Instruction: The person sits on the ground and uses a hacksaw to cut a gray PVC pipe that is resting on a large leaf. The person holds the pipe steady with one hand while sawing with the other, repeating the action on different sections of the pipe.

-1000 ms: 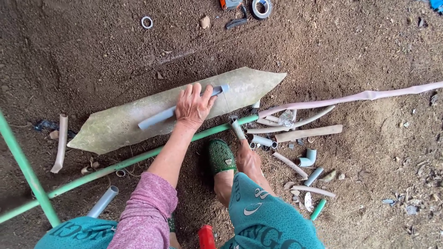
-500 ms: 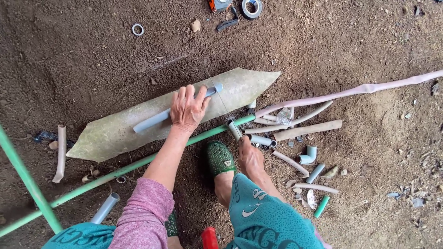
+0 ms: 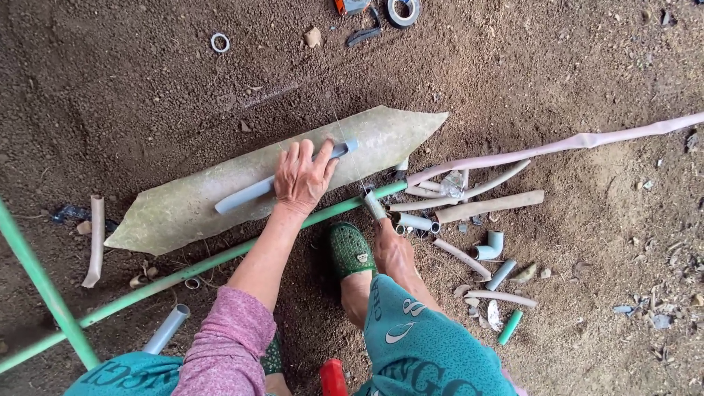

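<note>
My left hand (image 3: 304,180) lies palm-down on a grey plastic pipe (image 3: 242,196), pinning it on a long pale green board (image 3: 183,209) with pointed ends that rests on the dirt. My right hand (image 3: 394,249) sits lower, beside my green shoe (image 3: 350,249), closed around a short grey-handled tool (image 3: 374,204) whose tip points toward the board. The tool's working end is too thin to make out. A long green pipe (image 3: 213,260) runs diagonally under my left forearm.
Pipe offcuts, elbows and a tan tube (image 3: 490,207) are scattered right of my foot. A pink hose (image 3: 572,143) runs to the right edge. A tape roll (image 3: 402,10), a white ring (image 3: 219,42) and a stone (image 3: 313,37) lie at the top. A green frame bar (image 3: 44,290) stands at the left.
My left hand stays on the grey pipe and my right hand stays by the shoe. The view has drifted slightly, so everything sits a little lower in the frame.
</note>
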